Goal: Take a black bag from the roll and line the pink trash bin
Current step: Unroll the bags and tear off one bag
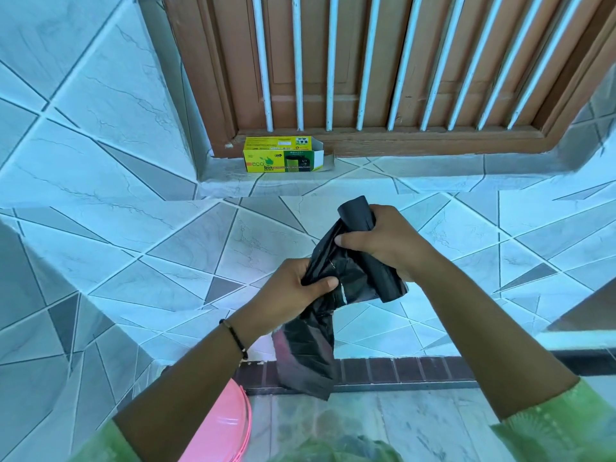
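The right hand has its fingers wrapped around the roll of black bags, held in the air above the tiled ledge; the left hand has its fingers pinched on the black bag, which is still joined to the roll and hangs down crumpled below both hands; the pink trash bin shows only part of its rim at the bottom, under the left forearm; a yellow-green box sits on the ledge against the brown window frame, well apart from the hands.
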The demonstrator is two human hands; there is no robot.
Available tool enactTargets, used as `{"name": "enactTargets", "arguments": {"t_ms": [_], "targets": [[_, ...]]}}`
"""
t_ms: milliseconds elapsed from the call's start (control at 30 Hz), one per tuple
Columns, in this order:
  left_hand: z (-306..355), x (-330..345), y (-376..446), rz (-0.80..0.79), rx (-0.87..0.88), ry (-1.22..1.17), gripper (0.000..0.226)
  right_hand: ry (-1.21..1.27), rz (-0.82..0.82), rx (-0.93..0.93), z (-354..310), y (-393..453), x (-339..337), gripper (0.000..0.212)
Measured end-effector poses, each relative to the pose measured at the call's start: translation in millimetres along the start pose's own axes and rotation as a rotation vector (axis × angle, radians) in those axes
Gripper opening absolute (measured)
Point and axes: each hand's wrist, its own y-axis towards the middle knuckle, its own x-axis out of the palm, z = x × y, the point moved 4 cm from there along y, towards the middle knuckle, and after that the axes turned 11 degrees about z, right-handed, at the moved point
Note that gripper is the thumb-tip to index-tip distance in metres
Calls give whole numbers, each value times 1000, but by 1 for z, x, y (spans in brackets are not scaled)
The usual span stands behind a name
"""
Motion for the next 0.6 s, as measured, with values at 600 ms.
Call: {"name": "enactTargets", "arguments": {"t_ms": [600], "targets": [[14,3,-5,-14,350,840,20,-451,-90,-176,-12,-17,13,30]]}}
